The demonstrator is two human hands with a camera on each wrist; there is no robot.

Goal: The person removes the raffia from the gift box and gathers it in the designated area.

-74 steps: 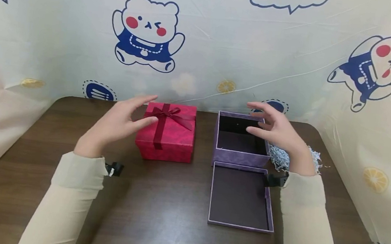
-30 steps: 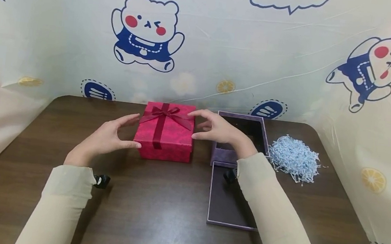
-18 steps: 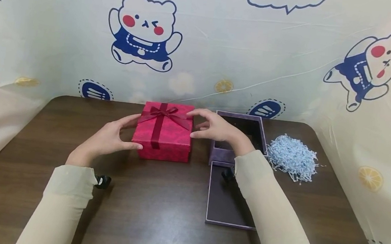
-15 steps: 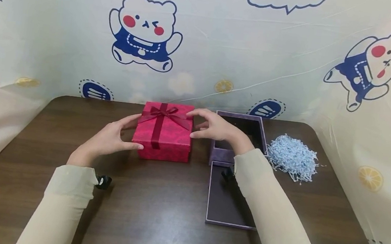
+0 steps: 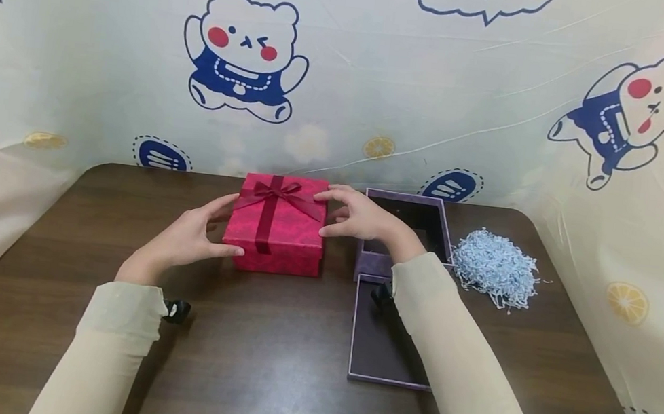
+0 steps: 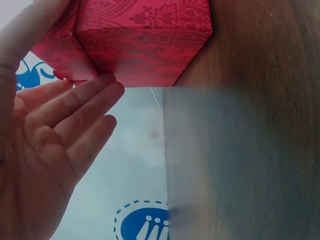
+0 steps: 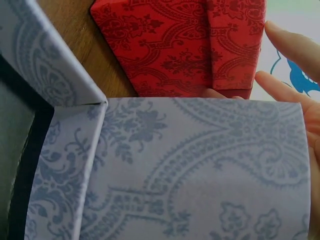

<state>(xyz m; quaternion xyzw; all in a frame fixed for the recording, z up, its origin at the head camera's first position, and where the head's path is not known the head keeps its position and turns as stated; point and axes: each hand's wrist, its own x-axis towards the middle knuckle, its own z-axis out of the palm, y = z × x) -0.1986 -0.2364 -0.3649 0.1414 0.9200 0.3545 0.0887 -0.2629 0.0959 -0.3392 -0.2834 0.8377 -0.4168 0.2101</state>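
A red patterned gift box (image 5: 271, 258) sits closed at the back of the table, its lid (image 5: 298, 230) tied with a dark red ribbon bow (image 5: 280, 191). My left hand (image 5: 183, 238) is at its left side, thumb at the front corner, the other fingers along the side. In the left wrist view, those fingers (image 6: 85, 105) are nearly straight against the box. My right hand (image 5: 361, 217) is at the lid's right edge, thumb and index spread, fingertips touching. In the right wrist view, the purple box wall (image 7: 200, 170) hides part of this hand.
Right of the red box stands an open purple box (image 5: 374, 264) with a dark inside. Its upturned lid (image 5: 377, 349) lies in front, partly under my right forearm. Light blue shredded paper (image 5: 496, 268) is heaped further right. A printed cloth (image 5: 348, 65) hangs behind the table.
Both hands were raised apart earlier. My right hand has moved left from above the purple box to the red lid, and my left has lowered to the red box's side. Lately both stay nearly still.
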